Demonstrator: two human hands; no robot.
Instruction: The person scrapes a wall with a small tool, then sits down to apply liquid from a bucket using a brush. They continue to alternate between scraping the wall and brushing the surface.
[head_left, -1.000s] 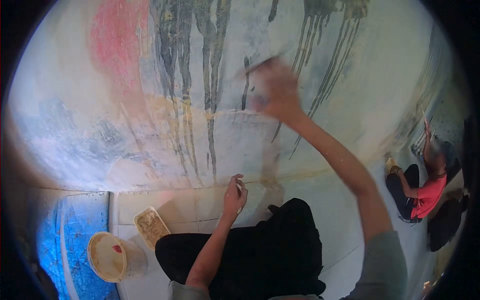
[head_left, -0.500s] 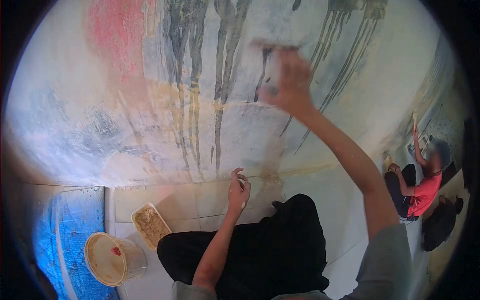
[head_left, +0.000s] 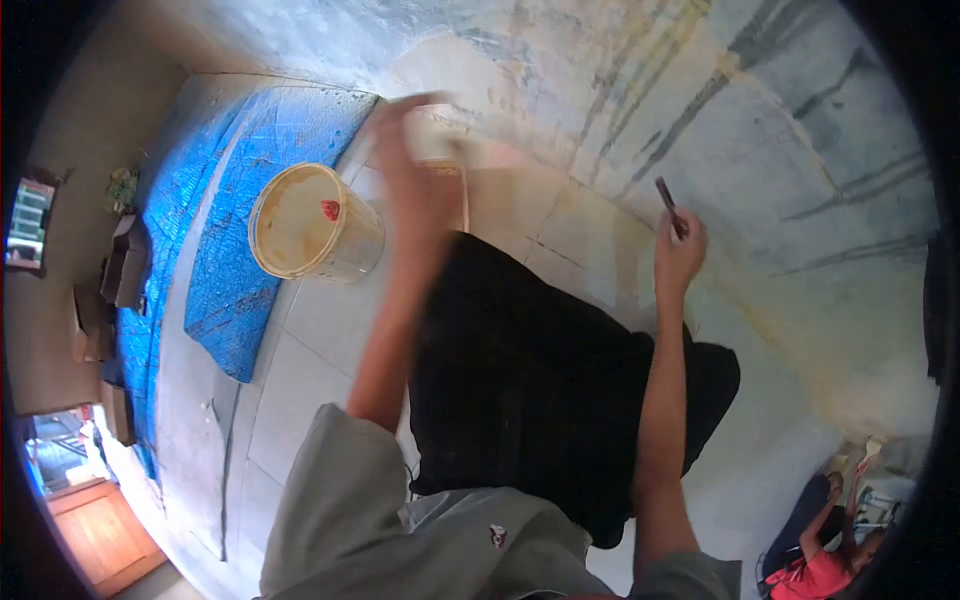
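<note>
My right hand (head_left: 682,245) is closed round a thin, dark brown flat tool (head_left: 668,200), seen nearly edge-on, in front of the stained wall (head_left: 620,60). My left hand (head_left: 405,150) is smeared by motion and reaches forward over the floor near the wall's base. Just beyond its wrist lies a shallow tray (head_left: 463,195) of brownish material, partly covered by my hand and forearm. To the left of that arm stands a round plastic bucket (head_left: 365,235), stained inside, with a small red thing (head_left: 330,210) in it.
Blue sheeting (head_left: 225,270) lies on the pale tiled floor (head_left: 310,340) at the left, with cardboard boxes (head_left: 125,265) beyond it. A person in a red shirt (head_left: 815,575) sits by the wall at the lower right, one hand on a brush (head_left: 872,450).
My view has swung left toward the bucket and sheeting. My right hand has come down from high on the wall with the tool. My left hand has lifted forward toward the tray.
</note>
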